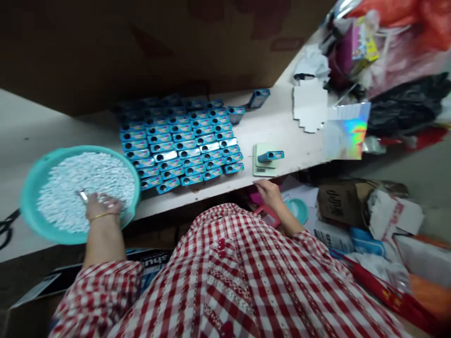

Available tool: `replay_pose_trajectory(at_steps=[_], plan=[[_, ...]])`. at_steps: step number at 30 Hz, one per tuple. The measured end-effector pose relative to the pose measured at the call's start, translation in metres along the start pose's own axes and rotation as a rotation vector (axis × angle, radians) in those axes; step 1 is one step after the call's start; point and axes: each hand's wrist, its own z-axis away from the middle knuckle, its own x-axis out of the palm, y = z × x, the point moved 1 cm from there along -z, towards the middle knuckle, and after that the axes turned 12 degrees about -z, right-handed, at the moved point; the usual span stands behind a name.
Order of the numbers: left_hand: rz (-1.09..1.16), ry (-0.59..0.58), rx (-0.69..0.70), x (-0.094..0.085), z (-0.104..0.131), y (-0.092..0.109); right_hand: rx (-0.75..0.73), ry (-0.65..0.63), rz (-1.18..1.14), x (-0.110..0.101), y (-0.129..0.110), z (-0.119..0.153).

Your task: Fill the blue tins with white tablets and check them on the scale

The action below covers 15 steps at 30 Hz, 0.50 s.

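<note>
My left hand [102, 206] is inside a turquoise basin [26, 202] full of small white pellets [66, 188]. Its fingers are closed round a small shiny metal scoop [83, 196], much of which is hidden. At the table's front edge, my right hand [270, 193] rests with its fingers stretched out, holding nothing that I can see. Just beyond those fingertips stands a pale green digital scale [260, 171], bearing one blue flat container [270, 156]. Rows of similar blue containers [186, 153], with dark round openings on top, stand between basin and scale.
A large cardboard box [158, 51] looms behind the rows. Two blue containers stand apart near its corner. White card cutouts [310, 105] and a shiny holographic sheet [347, 131] lie at right. Black-handled scissors [7, 227] are at far left. Bags and boxes crowd the lower right.
</note>
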Motion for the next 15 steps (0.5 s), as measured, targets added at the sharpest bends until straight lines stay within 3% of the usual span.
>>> replay_pose_trajectory(at_steps=[1,2,5,7,9,12,15], plan=[[0.087,0.013,0.021,-0.003,0.005,0.003,0.011,-0.024,-0.025,0.005,-0.001,0.003],[0.364,-0.033,0.009,-0.004,0.011,0.004,0.024,-0.049,-0.055,0.011,-0.004,0.005],[0.834,-0.305,-0.052,0.016,0.04,0.009,0.028,-0.115,-0.177,0.028,-0.022,0.004],[0.91,-0.476,-0.136,0.05,0.066,0.008,-0.046,-0.141,-0.266,0.038,-0.044,-0.004],[0.94,-0.582,-0.234,0.096,0.092,0.004,-0.195,-0.163,-0.319,0.046,-0.073,-0.018],[0.819,-0.65,-0.409,0.165,0.126,-0.011,-0.435,-0.246,-0.261,0.053,-0.111,-0.037],[0.6,-0.627,-0.476,0.214,0.146,-0.031,-0.444,-0.359,-0.021,0.053,-0.125,-0.047]])
